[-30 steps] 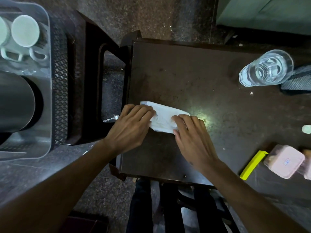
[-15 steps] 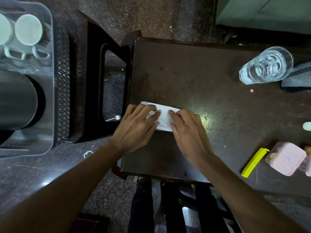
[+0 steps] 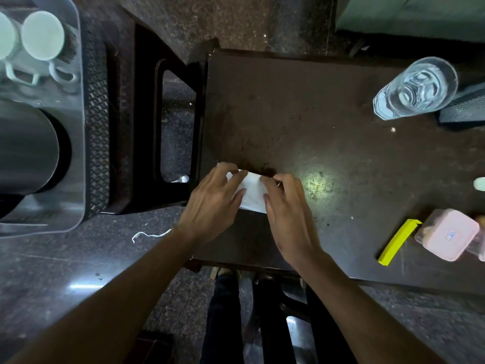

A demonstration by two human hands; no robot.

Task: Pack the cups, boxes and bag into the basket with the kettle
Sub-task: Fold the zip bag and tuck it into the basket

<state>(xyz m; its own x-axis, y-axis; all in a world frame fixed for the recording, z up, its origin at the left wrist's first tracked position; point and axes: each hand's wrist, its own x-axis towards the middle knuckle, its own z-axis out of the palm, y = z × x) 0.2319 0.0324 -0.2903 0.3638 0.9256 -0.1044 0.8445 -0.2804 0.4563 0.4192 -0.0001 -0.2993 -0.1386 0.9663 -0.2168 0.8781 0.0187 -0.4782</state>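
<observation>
Now both hands, left hand and right hand, pinch the white bag flat on the tabletop; the basket lies left.

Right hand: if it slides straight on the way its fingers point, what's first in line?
The right hand points up-left, fingers already on the white bag. Past that it would likely meet the left hand; depth is unclear.

A dark wooden table stands on a speckled granite floor (polished enough to mirror light). Beside it sits a black stool.
</observation>
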